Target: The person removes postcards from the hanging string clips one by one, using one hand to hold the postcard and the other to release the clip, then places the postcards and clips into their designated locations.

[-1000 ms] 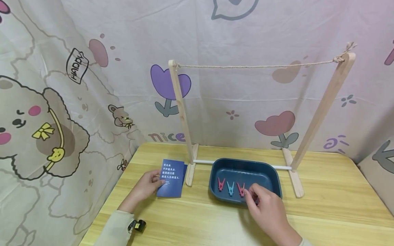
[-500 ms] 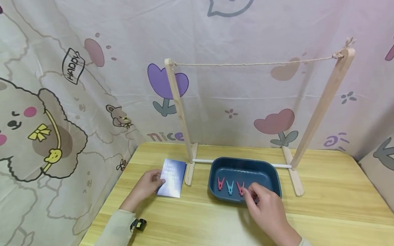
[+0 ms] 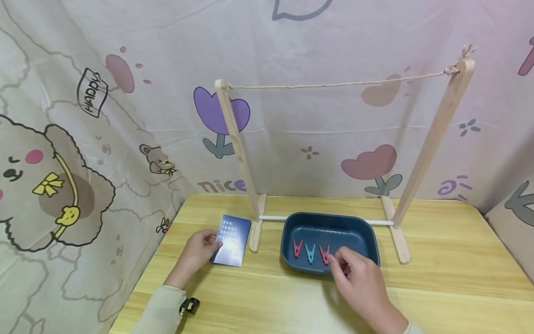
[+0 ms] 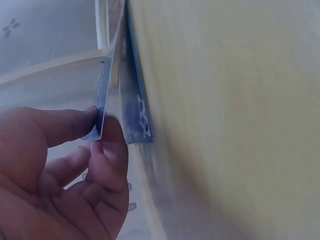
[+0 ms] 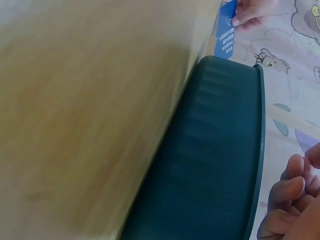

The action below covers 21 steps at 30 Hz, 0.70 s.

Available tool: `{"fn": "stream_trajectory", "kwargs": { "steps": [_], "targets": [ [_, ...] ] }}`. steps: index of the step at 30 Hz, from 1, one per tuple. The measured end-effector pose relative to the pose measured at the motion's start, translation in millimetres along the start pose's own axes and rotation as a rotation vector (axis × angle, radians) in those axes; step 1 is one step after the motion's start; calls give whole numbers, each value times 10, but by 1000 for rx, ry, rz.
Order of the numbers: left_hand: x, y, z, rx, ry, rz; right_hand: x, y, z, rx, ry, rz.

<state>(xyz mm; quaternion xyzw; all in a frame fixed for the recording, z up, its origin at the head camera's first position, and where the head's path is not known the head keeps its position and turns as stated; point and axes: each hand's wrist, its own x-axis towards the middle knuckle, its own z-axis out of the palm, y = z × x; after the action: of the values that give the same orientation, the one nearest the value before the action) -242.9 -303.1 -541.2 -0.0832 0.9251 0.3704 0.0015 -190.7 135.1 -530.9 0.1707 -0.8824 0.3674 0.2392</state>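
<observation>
My left hand (image 3: 196, 253) pinches the left edge of a dark blue card (image 3: 233, 246) with white writing, between thumb and fingers. In the left wrist view the held card is tipped up, while a second blue card (image 4: 134, 112) lies beneath it, apart from it at the near end. My right hand (image 3: 364, 284) hangs over the front right of a dark blue tray (image 3: 288, 232), its fingers loosely curled and nothing visible in them. Inside the tray lie a pink clothespin (image 3: 297, 249), a light blue clothespin (image 3: 310, 254) and another pink clothespin (image 3: 324, 255), the last right beside my right fingertips.
Behind the tray stands a wooden frame with a left post (image 3: 238, 148), a right post (image 3: 434, 139) and a string (image 3: 333, 85) tied between their tops. A white rod (image 3: 273, 217) joins the feet. A printed cloth (image 3: 283, 153) hangs behind the wooden table (image 3: 275, 297).
The held card has tilted, with glare moving over its face, and it now covers the second card's right edge. My right hand has stayed over the tray. The head view has shifted slightly.
</observation>
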Motion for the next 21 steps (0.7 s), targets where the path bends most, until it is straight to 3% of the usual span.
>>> {"fn": "stream_trajectory", "kwargs": {
  "steps": [13, 21],
  "targets": [
    [5, 30, 39, 24, 27, -4, 11, 7, 10, 21, 10, -17],
    [66, 32, 57, 99, 17, -1, 9, 11, 14, 28, 9, -15]
  ]
}}
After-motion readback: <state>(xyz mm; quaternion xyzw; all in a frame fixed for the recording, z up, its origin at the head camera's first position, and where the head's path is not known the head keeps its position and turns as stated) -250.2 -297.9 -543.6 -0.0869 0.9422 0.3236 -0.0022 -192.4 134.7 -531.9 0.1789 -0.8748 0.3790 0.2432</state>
